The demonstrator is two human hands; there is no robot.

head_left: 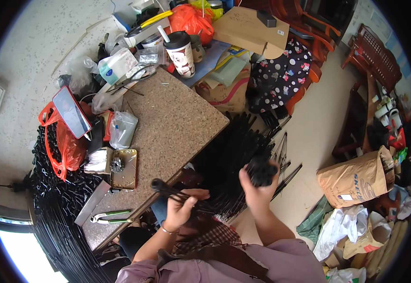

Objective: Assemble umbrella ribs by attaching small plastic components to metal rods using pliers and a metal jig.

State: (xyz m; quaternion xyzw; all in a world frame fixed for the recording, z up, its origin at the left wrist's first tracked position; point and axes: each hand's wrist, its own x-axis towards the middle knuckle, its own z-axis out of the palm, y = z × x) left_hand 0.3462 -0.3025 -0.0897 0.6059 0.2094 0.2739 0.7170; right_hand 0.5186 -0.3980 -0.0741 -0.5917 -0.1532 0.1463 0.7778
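Bright daylight, glare bottom-left, fisheye bend + dark rim, hands slightly blurred.

I am raising both forearms from the lower middle of the frame toward its centre. My left hand (181, 207), a thin bangle at the wrist, is curling its fingers shut in a grip, thumb lying across the top. My right hand (257, 186), slightly higher and further right, is closing its grip too, its back turned toward me, wrist bending upward.
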